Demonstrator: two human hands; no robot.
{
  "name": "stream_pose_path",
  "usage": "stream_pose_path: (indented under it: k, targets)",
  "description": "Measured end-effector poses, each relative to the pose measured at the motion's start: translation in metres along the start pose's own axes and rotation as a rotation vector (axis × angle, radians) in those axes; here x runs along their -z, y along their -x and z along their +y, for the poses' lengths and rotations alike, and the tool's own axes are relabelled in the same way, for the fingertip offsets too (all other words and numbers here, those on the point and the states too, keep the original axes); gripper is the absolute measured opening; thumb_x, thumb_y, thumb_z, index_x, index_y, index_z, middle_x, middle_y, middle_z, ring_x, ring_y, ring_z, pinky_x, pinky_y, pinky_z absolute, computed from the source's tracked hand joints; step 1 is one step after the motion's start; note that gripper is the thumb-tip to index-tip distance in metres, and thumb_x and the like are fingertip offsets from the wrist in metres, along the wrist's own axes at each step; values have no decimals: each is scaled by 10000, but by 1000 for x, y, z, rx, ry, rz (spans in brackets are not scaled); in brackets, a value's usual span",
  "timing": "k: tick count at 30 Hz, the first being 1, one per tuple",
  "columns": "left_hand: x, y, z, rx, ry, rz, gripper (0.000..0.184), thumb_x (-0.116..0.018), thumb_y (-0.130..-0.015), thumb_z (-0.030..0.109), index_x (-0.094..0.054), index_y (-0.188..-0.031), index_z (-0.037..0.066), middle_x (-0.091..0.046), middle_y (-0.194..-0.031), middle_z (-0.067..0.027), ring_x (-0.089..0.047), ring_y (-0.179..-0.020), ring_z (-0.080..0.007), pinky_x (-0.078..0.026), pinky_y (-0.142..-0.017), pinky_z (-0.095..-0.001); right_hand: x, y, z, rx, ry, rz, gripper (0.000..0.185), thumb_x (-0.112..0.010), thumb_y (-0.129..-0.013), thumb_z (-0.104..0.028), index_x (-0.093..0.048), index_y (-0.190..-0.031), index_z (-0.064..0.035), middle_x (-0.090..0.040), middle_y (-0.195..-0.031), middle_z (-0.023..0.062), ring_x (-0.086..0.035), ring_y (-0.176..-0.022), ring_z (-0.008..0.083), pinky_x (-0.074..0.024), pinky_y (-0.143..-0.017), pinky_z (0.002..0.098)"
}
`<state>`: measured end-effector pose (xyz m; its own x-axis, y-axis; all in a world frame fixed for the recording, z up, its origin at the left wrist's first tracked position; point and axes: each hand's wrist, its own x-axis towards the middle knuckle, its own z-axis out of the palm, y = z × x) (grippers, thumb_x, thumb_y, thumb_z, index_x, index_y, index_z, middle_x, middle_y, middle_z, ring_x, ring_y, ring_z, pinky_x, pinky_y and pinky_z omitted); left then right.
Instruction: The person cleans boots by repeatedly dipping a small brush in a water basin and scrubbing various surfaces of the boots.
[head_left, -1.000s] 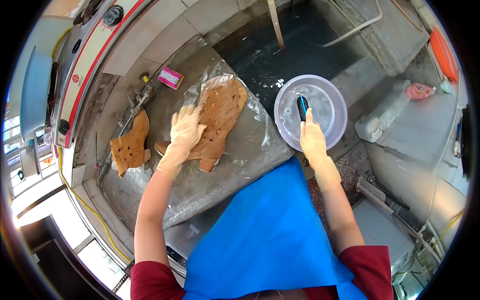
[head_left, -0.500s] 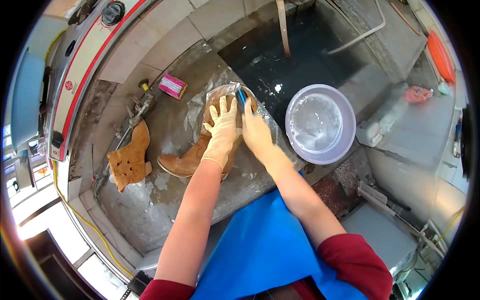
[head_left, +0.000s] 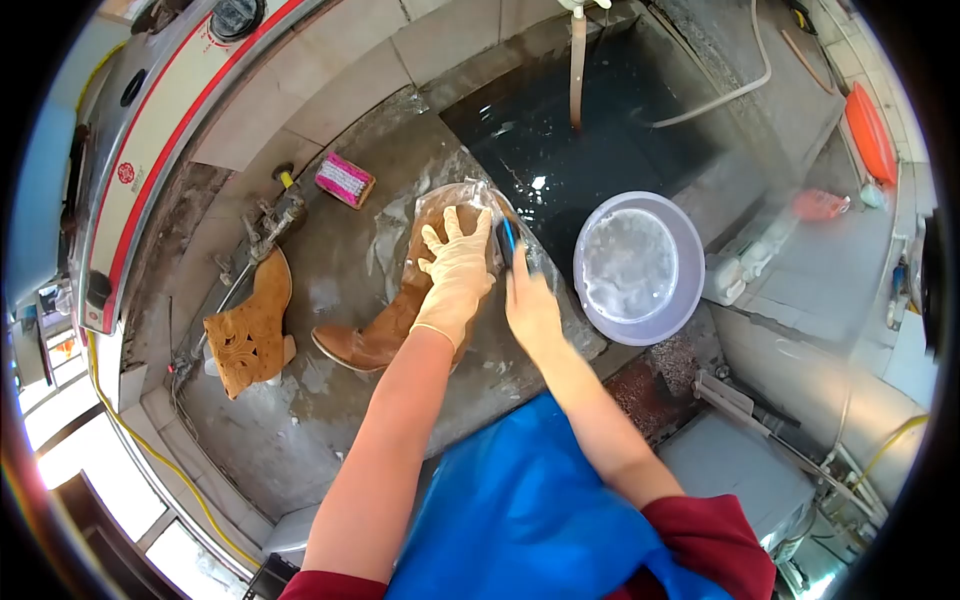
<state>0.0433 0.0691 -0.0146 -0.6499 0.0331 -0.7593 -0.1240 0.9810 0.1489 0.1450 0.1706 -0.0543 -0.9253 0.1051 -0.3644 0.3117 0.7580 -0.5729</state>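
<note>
A brown leather boot point(head_left: 385, 330) lies on its side on the wet grey slab, its toe to the left and its shaft toward the pool. My left hand point(head_left: 462, 265), in a pale rubber glove, rests flat on the shaft with the fingers spread. My right hand point(head_left: 532, 305) grips a slim blue-and-black brush point(head_left: 509, 238) at the shaft's right edge; its bristles are hard to make out. Suds and water gleam around the top of the shaft. A second, tan boot point(head_left: 248, 335) with cut-out patterns lies farther left, out of both hands' reach.
A lilac basin point(head_left: 690, 285) of foamy water stands right of my right hand. Behind it is a dark water pool point(head_left: 610, 150) with a hose point(head_left: 577, 75) hanging in. A pink-and-white sponge point(head_left: 344, 181) and a tap point(head_left: 285, 215) are at the back left.
My right hand and the brush have moved right and down along the shaft's edge. My left hand stays spread on the boot. The whole view has shifted slightly.
</note>
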Motion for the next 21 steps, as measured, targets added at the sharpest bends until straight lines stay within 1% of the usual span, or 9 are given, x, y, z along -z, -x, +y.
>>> stream_pose_path:
  k: [2, 3, 8, 12, 14, 17, 19, 20, 21]
  targets:
    - [2, -5, 0, -3, 16, 24, 1010, -810, -753, 182, -195, -1525, 393, 5, -1635, -76, -68, -1460, -483, -274, -1102, -659, 5, -70, -20, 99, -134, 103, 549, -429, -990, -228, -279, -1480, -32, -635, -905, 315, -637, -861, 461, -503, -760, 547]
    - [2, -3, -1, -2, 17, 21, 1010, -810, -753, 182, -195, -1525, 393, 5, -1635, -76, -68, -1460, -483, -274, -1102, -659, 8, -90, -29, 24, -122, 79, 549, -433, -990, -227, -281, -1476, -22, -635, -939, 314, -641, -860, 452, -503, -775, 537]
    - [11, -8, -1, -38, 1, -4, 987, -804, -751, 195, -218, -1521, 392, -17, -1632, -96, -93, -1455, -490, -294, -1097, -648, 10, 15, -2, -90, -69, -27, 530, -418, -1004, -194, -285, -1478, 1, -620, -895, 303, -610, -823, 462, -493, -745, 498]
    - [9, -7, -2, -35, -8, -23, 1003, -806, -750, 194, -203, -1525, 394, -17, -1632, -98, -93, -1452, -497, -310, -1089, -647, 10, -95, -15, 44, -134, 63, 537, -409, -988, -208, -304, -1450, 45, -649, -922, 295, -638, -843, 457, -500, -760, 534]
    - [13, -7, -3, -40, -16, -25, 1007, -806, -750, 192, -198, -1527, 394, -17, -1632, -100, -95, -1451, -498, -309, -1089, -647, 7, -84, -16, 32, -129, 103, 548, -396, -994, -203, -263, -1477, 20, -647, -910, 298, -641, -843, 456, -496, -762, 529]
    - [11, -9, -1, -38, -21, -27, 1011, -809, -751, 193, -193, -1528, 392, -16, -1632, -99, -94, -1451, -500, -308, -1089, -649, 0, 8, 8, -48, -207, 36, 599, -403, -993, -190, -181, -1516, -1, -642, -912, 307, -639, -817, 455, -484, -740, 539]
    - [11, -4, -3, -46, -14, -20, 1014, -814, -749, 197, -193, -1527, 393, -15, -1633, -95, -92, -1451, -500, -311, -1089, -646, 15, -18, -13, -113, -213, 16, 551, -445, -996, -186, -282, -1488, 1, -633, -989, 294, -634, -908, 426, -487, -773, 483]
    - [8, -6, -3, -36, -24, -17, 1023, -820, -746, 204, -189, -1528, 395, -18, -1633, -97, -95, -1451, -500, -317, -1090, -639, 4, -55, -9, -9, -223, 75, 538, -423, -1000, -196, -290, -1477, 17, -635, -951, 290, -632, -893, 414, -488, -772, 477]
    - [8, -7, -2, -35, -19, -12, 1023, -820, -746, 204, -189, -1528, 395, -18, -1633, -97, -95, -1451, -500, -317, -1090, -639, 10, -84, -21, -41, -171, 87, 528, -395, -1005, -211, -298, -1464, 32, -630, -921, 279, -628, -861, 404, -484, -766, 479]
